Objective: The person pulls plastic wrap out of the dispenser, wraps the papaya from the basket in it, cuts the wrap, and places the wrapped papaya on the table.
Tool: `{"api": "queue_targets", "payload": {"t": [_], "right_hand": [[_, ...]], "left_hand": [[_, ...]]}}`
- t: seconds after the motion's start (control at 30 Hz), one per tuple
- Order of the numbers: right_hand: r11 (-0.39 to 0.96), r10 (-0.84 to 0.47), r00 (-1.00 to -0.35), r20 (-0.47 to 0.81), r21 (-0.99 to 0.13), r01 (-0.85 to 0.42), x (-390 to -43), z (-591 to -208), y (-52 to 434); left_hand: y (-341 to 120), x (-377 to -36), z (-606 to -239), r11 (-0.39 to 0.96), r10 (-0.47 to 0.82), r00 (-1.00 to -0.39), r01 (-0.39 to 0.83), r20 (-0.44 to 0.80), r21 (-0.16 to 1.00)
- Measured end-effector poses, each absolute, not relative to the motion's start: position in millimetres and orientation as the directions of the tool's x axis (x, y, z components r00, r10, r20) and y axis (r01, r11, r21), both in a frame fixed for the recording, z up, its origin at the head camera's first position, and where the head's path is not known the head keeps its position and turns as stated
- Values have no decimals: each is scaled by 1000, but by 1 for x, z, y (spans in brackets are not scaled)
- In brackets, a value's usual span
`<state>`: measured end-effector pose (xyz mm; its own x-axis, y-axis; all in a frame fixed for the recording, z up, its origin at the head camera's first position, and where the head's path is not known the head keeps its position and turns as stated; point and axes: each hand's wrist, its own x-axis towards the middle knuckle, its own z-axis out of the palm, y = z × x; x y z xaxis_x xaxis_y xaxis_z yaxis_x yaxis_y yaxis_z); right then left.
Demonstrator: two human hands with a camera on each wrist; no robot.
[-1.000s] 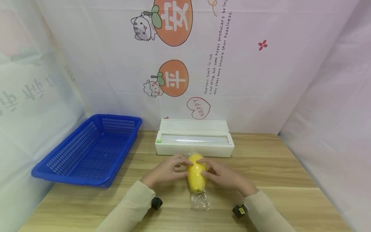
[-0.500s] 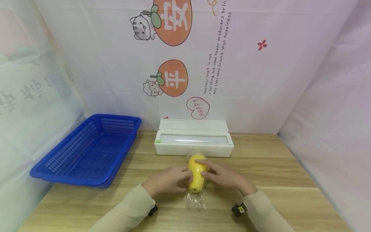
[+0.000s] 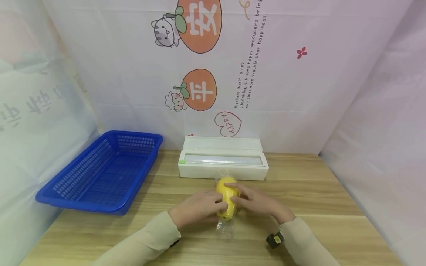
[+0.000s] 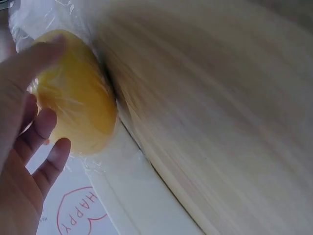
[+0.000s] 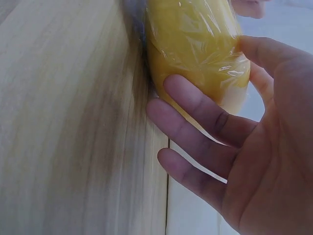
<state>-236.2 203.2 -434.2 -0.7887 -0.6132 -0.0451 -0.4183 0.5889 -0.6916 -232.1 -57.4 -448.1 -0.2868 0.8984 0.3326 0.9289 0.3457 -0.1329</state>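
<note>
Both hands grasp the wrapped yellow fruit [image 3: 226,198] between them: left hand [image 3: 196,207] cupping one side, right hand [image 3: 257,202] the other. A white box [image 3: 223,162] lies just beyond; bare table [image 3: 332,207] spreads rightward.

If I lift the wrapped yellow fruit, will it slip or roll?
The yellow fruit is covered in glossy plastic wrap, so it is probably slippery. Its rounded shape would likely roll on the wooden table. The loose wrap tail looks floppy.
</note>
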Motion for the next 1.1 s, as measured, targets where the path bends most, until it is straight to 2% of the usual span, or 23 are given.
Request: {"api": "queue_targets", "payload": {"t": [0.23, 0.43, 0.6, 0.7, 0.9, 1.1], "right_hand": [[582, -609, -791, -50, -706, -404, -236, -436, 205], [578, -617, -786, -46, -704, -413, -237, -437, 206], [527, -673, -739, -43, -729, -437, -238, -438, 207], [527, -678, -733, -62, -736, -425, -236, -441, 205], [692, -583, -811, -50, -554, -463, -227, -444, 196], [713, -564, -825, 30, -486, -506, -222, -448, 188]], "left_hand": [[-58, -233, -448, 307, 888, -262, 949, 379, -64], [-60, -238, -453, 310, 877, -299, 950, 375, 32], [-62, -240, -454, 304, 873, -315, 948, 373, 90], [-61, -239, -451, 299, 869, -323, 946, 374, 123], [-62, -237, -447, 315, 864, -366, 928, 345, 197], [-63, -238, -447, 320, 858, -380, 922, 347, 217]]}}
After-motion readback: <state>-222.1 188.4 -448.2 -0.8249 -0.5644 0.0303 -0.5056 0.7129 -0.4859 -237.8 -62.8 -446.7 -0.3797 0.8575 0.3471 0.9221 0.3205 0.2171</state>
